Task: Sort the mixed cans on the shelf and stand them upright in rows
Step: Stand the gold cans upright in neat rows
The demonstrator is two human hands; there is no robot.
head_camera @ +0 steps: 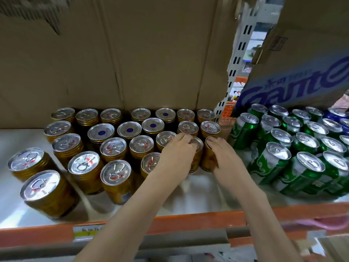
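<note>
Two hands: the left hand and the right hand each sit on top of one gold can, side by side.
Left fingers: curled over the lid of the left gold can, holding it from above.
Right fingers: lying fairly straight over the lid of the right gold can; I cannot tell if they grip it.
Where the cans are: right under the fingers, at the right end of the gold rows, touching each other.
Beyond the fingertips: more gold cans stand upright.
Beside the right fingers: green cans, close by.
How to do it well: push both cans straight back until they meet the row, keep them upright, go slow, and don't bump the green ones.
Shelf: white and smooth, so cans should slide easily.
</note>
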